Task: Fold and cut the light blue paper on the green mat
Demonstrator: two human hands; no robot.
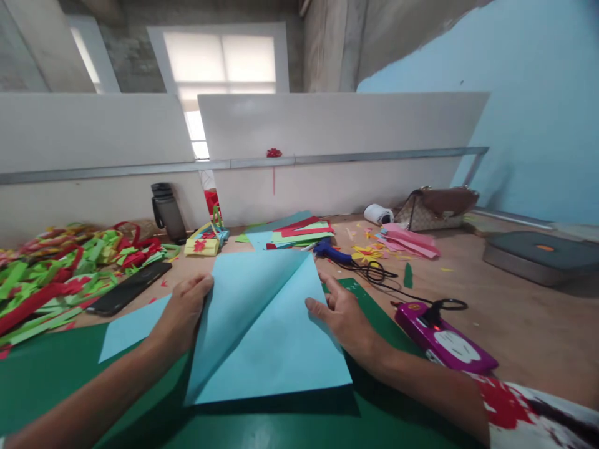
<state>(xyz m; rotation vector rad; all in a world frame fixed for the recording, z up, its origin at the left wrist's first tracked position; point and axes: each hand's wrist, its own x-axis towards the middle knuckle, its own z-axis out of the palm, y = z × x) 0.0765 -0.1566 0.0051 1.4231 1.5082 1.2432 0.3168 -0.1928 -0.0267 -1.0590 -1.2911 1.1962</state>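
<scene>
A light blue sheet of paper (281,337) is held up at a tilt over a green mat (262,430), its left part turned over along a diagonal crease. My left hand (187,305) has its fingers closed on the left edge of the paper. At the right edge, my right hand (339,312) pinches the sheet between thumb and fingers. Another light blue piece of paper (128,330) lies flat on the mat, left of my left forearm. Just beyond the held sheet is a blue glue gun (333,252) with a black cord.
Cut paper strips (79,274) heap at the left, beside a phone (130,288) and a dark bottle (168,215). Coloured sheets (299,231) lie at the back. At the right are a purple power strip (444,340), a lidded box (538,255) and a handbag (440,209).
</scene>
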